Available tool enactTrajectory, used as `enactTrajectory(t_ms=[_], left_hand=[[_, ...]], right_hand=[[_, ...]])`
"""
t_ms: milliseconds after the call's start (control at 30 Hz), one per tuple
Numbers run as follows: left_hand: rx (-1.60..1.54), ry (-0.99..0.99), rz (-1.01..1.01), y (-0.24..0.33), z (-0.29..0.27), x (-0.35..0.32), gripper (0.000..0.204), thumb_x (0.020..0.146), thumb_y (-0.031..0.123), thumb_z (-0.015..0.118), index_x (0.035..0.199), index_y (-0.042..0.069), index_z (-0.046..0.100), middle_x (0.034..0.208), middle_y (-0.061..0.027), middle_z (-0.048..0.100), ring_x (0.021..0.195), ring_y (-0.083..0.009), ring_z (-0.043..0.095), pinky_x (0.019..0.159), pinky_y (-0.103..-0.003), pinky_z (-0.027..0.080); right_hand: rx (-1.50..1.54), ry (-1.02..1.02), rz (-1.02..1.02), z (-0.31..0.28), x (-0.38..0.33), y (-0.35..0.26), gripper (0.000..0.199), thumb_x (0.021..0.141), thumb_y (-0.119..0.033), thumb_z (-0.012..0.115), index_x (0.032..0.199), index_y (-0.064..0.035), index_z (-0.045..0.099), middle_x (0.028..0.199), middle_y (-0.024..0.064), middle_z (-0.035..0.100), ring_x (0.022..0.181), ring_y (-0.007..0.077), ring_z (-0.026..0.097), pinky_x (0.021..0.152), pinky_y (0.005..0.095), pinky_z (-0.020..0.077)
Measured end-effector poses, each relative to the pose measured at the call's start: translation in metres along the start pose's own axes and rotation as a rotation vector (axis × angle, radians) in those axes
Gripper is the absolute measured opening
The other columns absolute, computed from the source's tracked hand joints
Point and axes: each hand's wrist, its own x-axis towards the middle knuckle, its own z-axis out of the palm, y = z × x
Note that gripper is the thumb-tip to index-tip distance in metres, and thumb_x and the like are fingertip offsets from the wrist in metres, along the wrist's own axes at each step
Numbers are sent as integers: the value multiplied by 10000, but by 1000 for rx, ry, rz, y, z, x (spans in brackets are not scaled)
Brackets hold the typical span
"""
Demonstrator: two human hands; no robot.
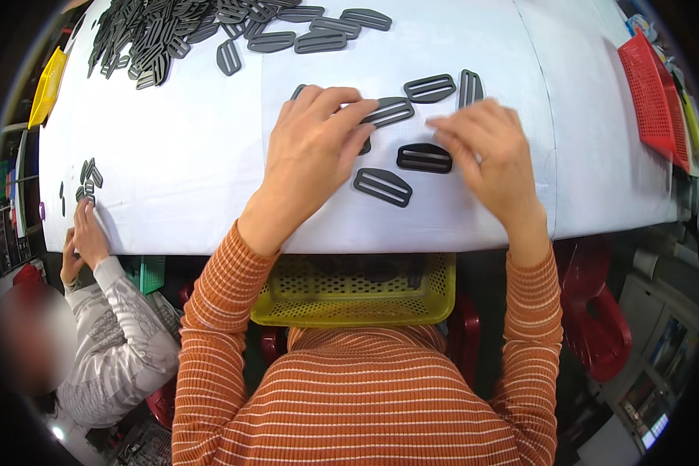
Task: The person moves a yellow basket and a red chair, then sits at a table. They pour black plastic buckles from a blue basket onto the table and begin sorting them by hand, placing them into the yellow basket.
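Black plastic strap slide buckles lie on the white-covered table (210,179). My left hand (311,147) has its thumb and index finger at the left end of one slide buckle (392,113), apparently pinching it. Other buckles are partly hidden behind that hand. My right hand (485,147) is blurred by motion, fingers bent, hovering just right of a darker buckle (425,158); nothing shows clearly in it. Another buckle (383,187) rests nearer me. Beyond the hands are a flat buckle (430,88) and one standing lengthwise (470,87), its near end covered by my right hand.
A big heap of buckles (155,35) covers the far left. A yellow perforated basket (353,313) sits at my lap, below the table edge. At the far right stands a red basket (654,101). On the left, another person's hand (91,233) touches a few small buckles.
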Motion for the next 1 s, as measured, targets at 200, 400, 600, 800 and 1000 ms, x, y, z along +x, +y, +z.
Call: enactTrajectory(t_ms=[200, 400, 600, 800, 1000], left_hand=[[132, -27, 81, 0, 17, 8, 203, 823, 129, 729, 1022, 84, 728, 994, -32, 686, 903, -186, 593, 795, -335, 450], [165, 2, 29, -6, 8, 14, 161, 854, 125, 698, 996, 65, 745, 926, -37, 706, 843, -205, 599, 761, -341, 471], [88, 59, -89, -23, 3, 20, 143, 871, 138, 686, 970, 56, 746, 926, -49, 710, 875, -236, 606, 774, -365, 506], [92, 199, -95, -31, -5, 19, 155, 852, 122, 709, 987, 56, 748, 1014, -64, 711, 929, -250, 631, 818, -354, 512], [39, 201, -279, -39, -48, -12, 216, 892, 41, 670, 1096, 63, 740, 1117, -112, 707, 1065, -217, 657, 913, -320, 494]], right_hand=[[-177, 146, -162, 25, 32, 37, 122, 873, -129, 674, 970, -86, 735, 923, -7, 707, 936, 182, 606, 882, 362, 430], [-73, 0, 120, 19, 40, 24, 135, 917, -190, 645, 898, -92, 737, 840, 37, 697, 801, 212, 626, 843, 383, 458], [-95, 188, 322, -5, 26, 48, 158, 913, -197, 661, 957, -76, 752, 878, 83, 700, 777, 247, 656, 694, 351, 516], [-394, 110, 341, 10, 18, 25, 271, 852, -294, 736, 995, -64, 748, 797, 75, 646, 722, 251, 667, 651, 351, 536], [-335, 107, 405, -2, 9, 23, 204, 829, -199, 725, 961, -45, 752, 838, 90, 707, 724, 246, 672, 628, 350, 528]])
